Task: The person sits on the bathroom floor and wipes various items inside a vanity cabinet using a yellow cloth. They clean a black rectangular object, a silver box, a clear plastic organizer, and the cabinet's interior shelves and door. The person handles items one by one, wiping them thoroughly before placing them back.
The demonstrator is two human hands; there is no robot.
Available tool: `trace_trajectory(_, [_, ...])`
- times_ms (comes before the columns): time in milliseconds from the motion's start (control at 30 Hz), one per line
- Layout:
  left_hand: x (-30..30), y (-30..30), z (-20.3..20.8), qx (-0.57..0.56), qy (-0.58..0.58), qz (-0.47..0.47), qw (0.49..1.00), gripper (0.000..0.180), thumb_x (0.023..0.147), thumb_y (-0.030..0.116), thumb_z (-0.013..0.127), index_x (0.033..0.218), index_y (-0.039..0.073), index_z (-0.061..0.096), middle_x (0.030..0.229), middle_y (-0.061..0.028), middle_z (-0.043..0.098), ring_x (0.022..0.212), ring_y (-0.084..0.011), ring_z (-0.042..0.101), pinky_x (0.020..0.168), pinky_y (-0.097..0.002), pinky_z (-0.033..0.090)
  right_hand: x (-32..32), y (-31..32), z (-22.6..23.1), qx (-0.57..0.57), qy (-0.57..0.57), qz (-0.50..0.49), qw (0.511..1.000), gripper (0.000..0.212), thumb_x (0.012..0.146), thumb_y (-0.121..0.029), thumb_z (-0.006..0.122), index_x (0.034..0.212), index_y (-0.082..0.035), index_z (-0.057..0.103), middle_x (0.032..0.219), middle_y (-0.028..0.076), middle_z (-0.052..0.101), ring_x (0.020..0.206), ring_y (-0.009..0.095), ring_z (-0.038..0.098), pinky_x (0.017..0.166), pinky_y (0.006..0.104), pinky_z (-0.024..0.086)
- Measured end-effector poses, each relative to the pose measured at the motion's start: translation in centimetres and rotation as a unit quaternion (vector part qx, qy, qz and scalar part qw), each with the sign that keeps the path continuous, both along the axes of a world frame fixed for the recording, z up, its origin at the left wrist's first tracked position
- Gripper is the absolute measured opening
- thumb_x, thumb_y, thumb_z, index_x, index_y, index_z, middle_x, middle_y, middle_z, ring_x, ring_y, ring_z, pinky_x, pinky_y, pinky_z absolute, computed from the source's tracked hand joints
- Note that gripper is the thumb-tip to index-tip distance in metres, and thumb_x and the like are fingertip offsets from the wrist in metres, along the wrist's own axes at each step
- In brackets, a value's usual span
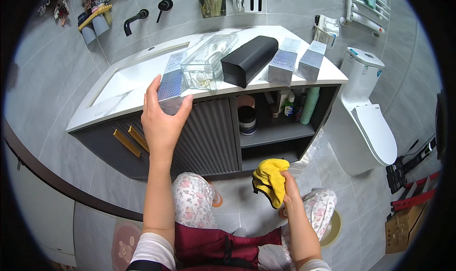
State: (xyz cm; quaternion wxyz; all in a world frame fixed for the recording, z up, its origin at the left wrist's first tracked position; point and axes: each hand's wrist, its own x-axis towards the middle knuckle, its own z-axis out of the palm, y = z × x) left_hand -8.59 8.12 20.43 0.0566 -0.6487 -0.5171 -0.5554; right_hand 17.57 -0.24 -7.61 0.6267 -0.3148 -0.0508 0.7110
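Observation:
My left hand [164, 121] is round the near end of a blue and silver carton [171, 83] at the front edge of the white countertop [128, 100]. Its fingers lie along the carton's left side and the thumb is at the right side; the palm side is hidden. A yellow cloth with dark edging [271, 180] hangs bunched in my right hand [290, 190], above the floor in front of the vanity. Right of the carton stand a clear lidded box [209, 62] with small items inside, a black oblong case [249, 62] and two more silver-blue cartons [285, 64].
The basin [137, 73] lies left of the carton, under a black wall tap [135, 21]. An open shelf [266, 135] in the grey vanity holds jars and bottles. A toilet [370, 123] stands right, and a pale yellow basin [335, 228] sits on the floor by my right leg.

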Motion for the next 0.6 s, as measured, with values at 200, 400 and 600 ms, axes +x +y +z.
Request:
trace_trajectory(200, [-1.4, -0.7, -1.2, -0.025, -0.080, 0.007, 0.996, 0.038, 0.075, 0.018, 0.067, 0.107, 0.002, 0.056, 0.093, -0.0101, 0.061, 0.082, -0.0155, 0.058, 0.074, -0.0283, 0.046, -0.6, 0.1, 0.5, 0.019, 0.068, -0.021, 0.997, 0.041, 0.082, -0.018, 0.044, 0.118, 0.001, 0.047, 0.113, 0.015, 0.057, 0.104, 0.030, 0.055, 0.092, 0.0404, 0.044])
trace_trajectory(400, [-3.5, -6.7, -7.6, 0.109, -0.195, -0.038, 0.974, 0.053, 0.073, 0.011, 0.061, 0.121, -0.003, 0.043, 0.117, -0.0142, 0.048, 0.104, -0.0212, 0.051, 0.087, -0.0333, 0.043, -3.4, -0.3, 2.8, 0.031, 0.150, 0.008, 0.988, 0.048, 0.083, -0.031, 0.042, 0.118, 0.000, 0.052, 0.117, 0.015, 0.056, 0.106, 0.031, 0.054, 0.094, 0.0432, 0.042])
trace_trajectory(600, [0.1, -13.5, -17.6, -0.136, -0.316, -0.141, 0.928, 0.073, 0.073, 0.015, 0.062, 0.133, -0.002, 0.024, 0.122, -0.0151, 0.042, 0.115, -0.0245, 0.043, 0.099, -0.0351, 0.034, -7.0, -2.6, 3.6, 0.146, 0.257, 0.082, 0.952, 0.053, 0.088, -0.038, 0.036, 0.128, -0.004, 0.043, 0.129, 0.014, 0.047, 0.118, 0.030, 0.046, 0.103, 0.0432, 0.032])
